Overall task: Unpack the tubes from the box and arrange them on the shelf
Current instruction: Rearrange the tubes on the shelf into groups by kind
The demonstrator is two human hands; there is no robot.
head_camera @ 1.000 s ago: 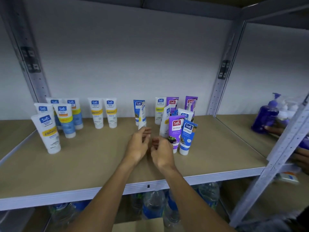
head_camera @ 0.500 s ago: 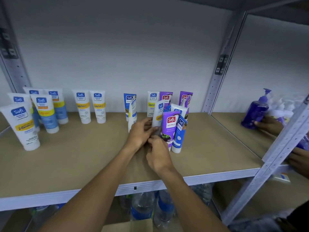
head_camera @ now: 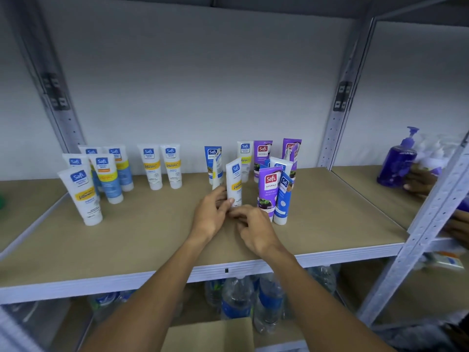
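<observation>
Head view caught placing: left hand (head_camera: 210, 216) fingers clamped on the white tube (head_camera: 234, 182), right hand (head_camera: 255, 231) curled just beneath (hold unclear); an upright release seemed due next.

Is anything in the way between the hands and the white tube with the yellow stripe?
No, nothing visible. The left hand grips the white plastic tube with the yellow band, and the right hand has its fingers at the bottom end. The purple plastic tube stands beside it, not between.

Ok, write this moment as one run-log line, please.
left hand: grips white tube | right hand: at its lower end, grip hidden | tube: upright, left of purple tube | shelf: other tubes standing
</observation>
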